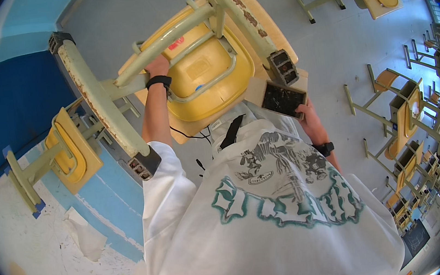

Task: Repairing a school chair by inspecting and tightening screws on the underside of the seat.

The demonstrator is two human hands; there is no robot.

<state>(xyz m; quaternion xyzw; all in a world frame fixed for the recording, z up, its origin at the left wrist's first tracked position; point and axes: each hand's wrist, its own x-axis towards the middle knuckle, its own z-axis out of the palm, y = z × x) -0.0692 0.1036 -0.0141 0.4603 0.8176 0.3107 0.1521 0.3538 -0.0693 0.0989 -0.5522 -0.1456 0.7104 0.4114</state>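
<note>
An upturned yellow plastic chair with a pale green metal frame rests on a wooden desktop, its chipped feet pointing up at me. My left hand is by the chair's frame tube, partly hidden behind it; whether its fingers close on the tube cannot be told. A small open box holding dark small pieces, perhaps screws, is in my right hand, gripped at its lower right corner. The box lies close below a rusty square tube end of the frame.
Another chair stacked on a desk stands to the left, beside the blue and white wall. More desks with upturned chairs fill the right side. A black cable hangs near my waist.
</note>
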